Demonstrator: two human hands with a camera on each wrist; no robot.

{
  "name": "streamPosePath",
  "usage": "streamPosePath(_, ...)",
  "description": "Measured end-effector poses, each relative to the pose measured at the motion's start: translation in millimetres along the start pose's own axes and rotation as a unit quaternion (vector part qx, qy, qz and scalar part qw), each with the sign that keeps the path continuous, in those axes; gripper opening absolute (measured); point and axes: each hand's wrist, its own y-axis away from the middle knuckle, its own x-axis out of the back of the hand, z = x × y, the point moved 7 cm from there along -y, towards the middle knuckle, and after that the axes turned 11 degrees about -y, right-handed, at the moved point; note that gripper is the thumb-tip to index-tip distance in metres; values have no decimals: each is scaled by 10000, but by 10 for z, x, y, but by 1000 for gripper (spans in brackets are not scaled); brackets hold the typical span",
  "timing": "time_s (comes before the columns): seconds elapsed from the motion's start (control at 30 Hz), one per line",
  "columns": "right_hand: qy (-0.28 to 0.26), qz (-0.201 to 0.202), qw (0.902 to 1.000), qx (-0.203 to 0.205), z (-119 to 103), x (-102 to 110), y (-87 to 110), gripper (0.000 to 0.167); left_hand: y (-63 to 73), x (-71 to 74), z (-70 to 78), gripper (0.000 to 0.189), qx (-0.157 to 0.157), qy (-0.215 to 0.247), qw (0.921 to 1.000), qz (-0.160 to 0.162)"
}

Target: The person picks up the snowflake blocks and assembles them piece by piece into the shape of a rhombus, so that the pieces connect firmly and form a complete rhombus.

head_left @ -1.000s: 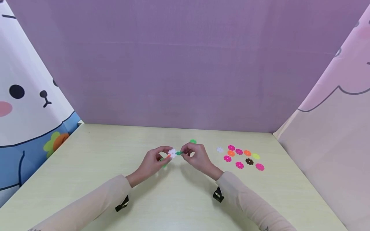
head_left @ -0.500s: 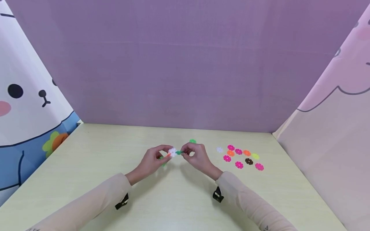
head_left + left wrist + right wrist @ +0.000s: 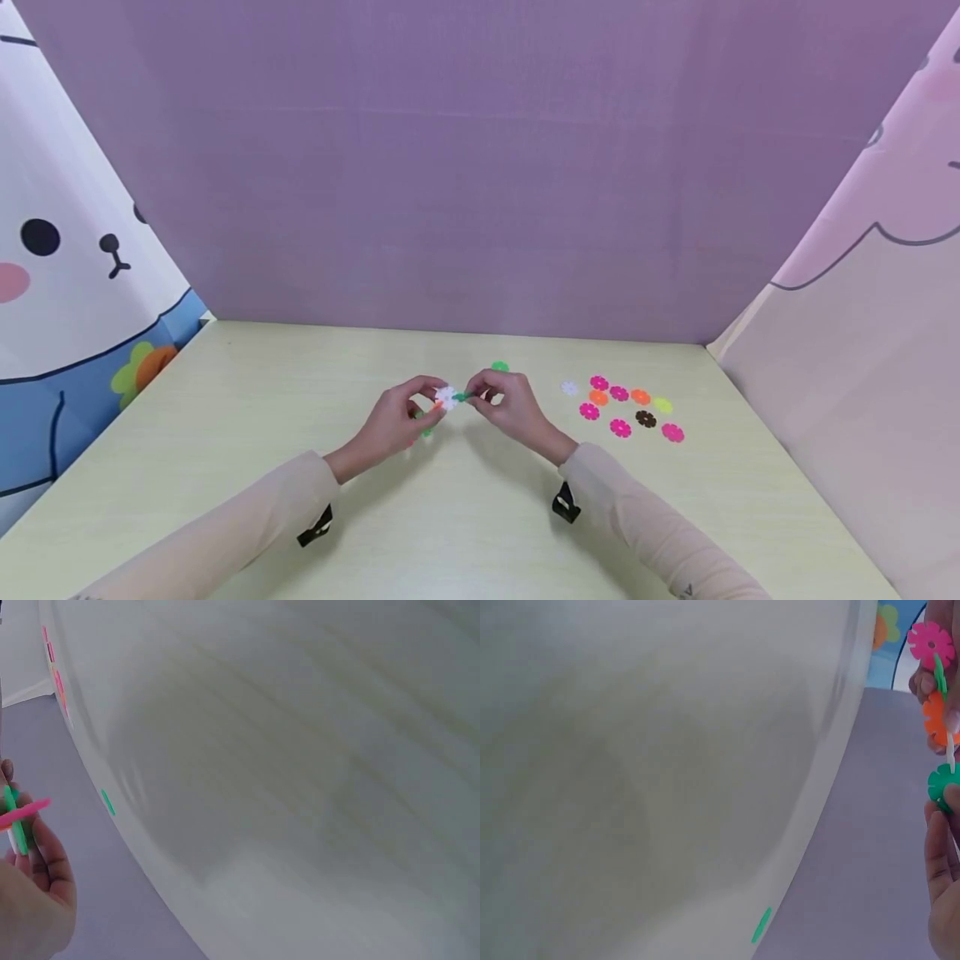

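Observation:
My left hand (image 3: 393, 417) grips a short chain of notched plastic flower discs between thumb and fingers, above the table. In the right wrist view the chain shows a pink disc (image 3: 930, 643), a green disc (image 3: 940, 677), an orange disc (image 3: 934, 718) and a white disc (image 3: 951, 752) seen edge-on. My right hand (image 3: 517, 408) pinches another green disc (image 3: 943, 784), which meets the white one's edge; how deeply their slots engage cannot be made out. Fingers hide part of the chain. Left of the chain's white end, the pink disc (image 3: 34, 808) crosses a green one in the left wrist view.
On the pale wooden table (image 3: 450, 533), several loose discs lie spread to the right, among them a brown disc (image 3: 646, 419) and a yellow disc (image 3: 662, 405). One loose green disc (image 3: 500, 366) lies behind my right hand. A purple panel (image 3: 480, 208) rises at the back.
The chain has turned slightly in my left hand, and a bit of pink now shows below it. Both hands have otherwise barely moved; the loose discs lie as before.

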Motion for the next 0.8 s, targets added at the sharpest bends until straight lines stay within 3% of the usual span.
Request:
streamPosePath(0.3,393,-334,9985,-183,90,89,-54,18,9,1,20,40,134,-125,9998,20)
streamPosePath(0.6,1021,-220,9916,-765,512,305,-176,20,27,-9,-12,39,417,-167,9990,71)
streamPosePath(0.8,1375,-393,9825,-1191,733,370,-285,20,26,-30,-17,38,376,-258,9989,101)
